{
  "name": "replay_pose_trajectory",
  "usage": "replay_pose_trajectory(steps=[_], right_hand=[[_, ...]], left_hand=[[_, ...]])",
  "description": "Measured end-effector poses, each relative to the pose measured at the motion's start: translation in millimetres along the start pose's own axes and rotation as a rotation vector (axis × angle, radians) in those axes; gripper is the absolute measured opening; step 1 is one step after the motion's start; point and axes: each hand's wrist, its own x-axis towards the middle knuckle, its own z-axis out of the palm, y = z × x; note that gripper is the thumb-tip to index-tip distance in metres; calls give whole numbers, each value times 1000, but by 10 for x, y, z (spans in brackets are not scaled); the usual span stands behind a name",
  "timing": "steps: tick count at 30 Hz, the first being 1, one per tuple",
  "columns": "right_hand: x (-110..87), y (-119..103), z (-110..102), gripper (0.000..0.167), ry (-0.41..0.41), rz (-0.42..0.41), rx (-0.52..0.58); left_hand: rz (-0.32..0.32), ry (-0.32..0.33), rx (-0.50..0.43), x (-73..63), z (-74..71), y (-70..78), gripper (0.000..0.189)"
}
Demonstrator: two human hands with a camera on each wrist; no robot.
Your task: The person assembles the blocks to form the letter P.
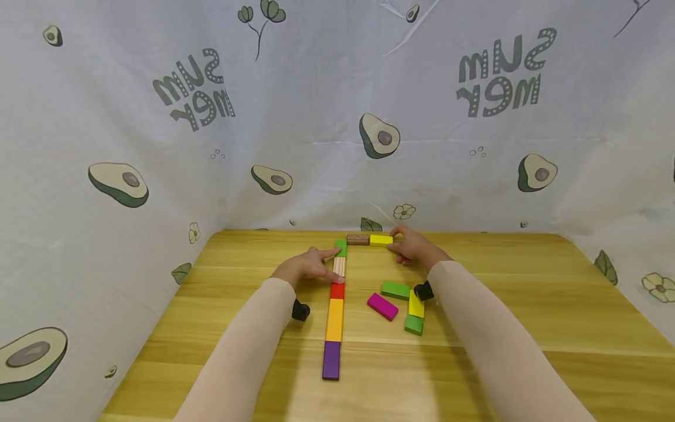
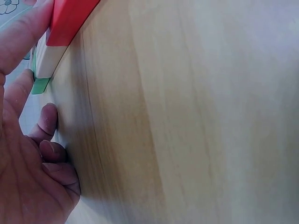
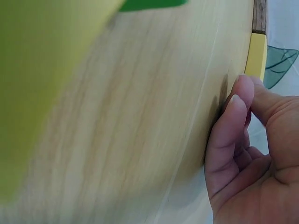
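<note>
A line of flat wooden blocks runs up the table: purple, orange, red, pale wood and green. From the green end, a brown block and a yellow block extend to the right along the back. My left hand lies beside the line, its index finger touching the green block and its thumb at the red one; the remaining fingers are bent. With thumb and index finger, my right hand pinches the right end of the yellow block, also seen in the right wrist view.
Right of the line lie a magenta block, a green block, a second yellow block and a shorter green block, near the right wrist camera. A printed cloth hangs behind the table's back edge.
</note>
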Motion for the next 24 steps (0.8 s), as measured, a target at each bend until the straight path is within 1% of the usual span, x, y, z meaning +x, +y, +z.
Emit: replay_pose_trajectory(steps=[3, 8, 13, 18, 24], right_hand=[[-8, -18, 4, 43, 3, 12, -5], [-5, -30, 22, 43, 11, 5, -10], [9, -20, 30, 42, 23, 1, -28], [-6, -32, 27, 43, 19, -1, -34], [2, -24, 32, 45, 18, -4, -31]], left_hand=[[7, 0, 4, -6, -1, 5, 95], [14, -4, 10, -11, -6, 6, 95], [9, -9, 5, -13, -9, 14, 95], [4, -6, -10, -15, -11, 11, 95], [12, -3, 2, -8, -2, -2, 95]])
